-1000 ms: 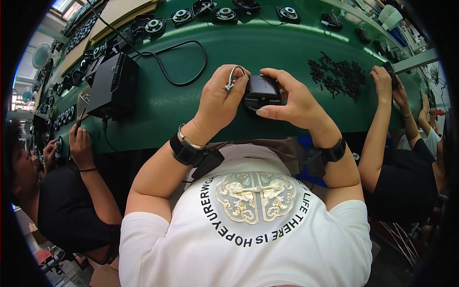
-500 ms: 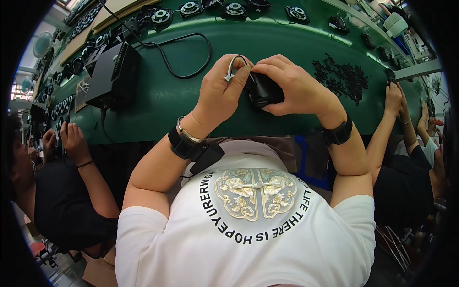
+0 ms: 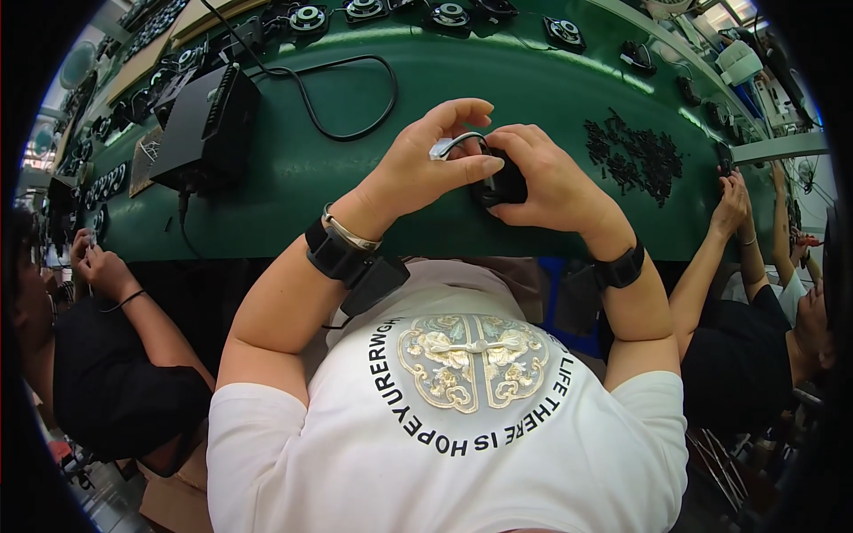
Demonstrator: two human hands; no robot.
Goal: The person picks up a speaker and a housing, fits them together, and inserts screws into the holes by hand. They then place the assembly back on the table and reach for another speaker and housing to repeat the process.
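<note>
Above the near edge of the green bench, my right hand (image 3: 558,182) is wrapped round a small black housing (image 3: 510,184), its fingers hiding much of it. A short dark-and-white wire (image 3: 462,138) loops out of the top of the housing toward a white plug (image 3: 440,149). That plug lies in the gap between thumb and index finger of my left hand (image 3: 426,164). My left fingers are spread, the index raised and the thumb reaching across the near side of the housing. Whether that thumb presses on the housing is unclear.
Left of my hands stands a black box-shaped device (image 3: 204,129) with a cable (image 3: 391,93) looping beyond it. A pile of small black pieces (image 3: 633,158) lies to the right. Several round speakers (image 3: 449,15) line the far side. Co-workers' hands (image 3: 730,206) work at both sides.
My left fingers have opened away from the top of the housing, and the index finger is now raised. The housing has turned and shifted slightly right in my right hand.
</note>
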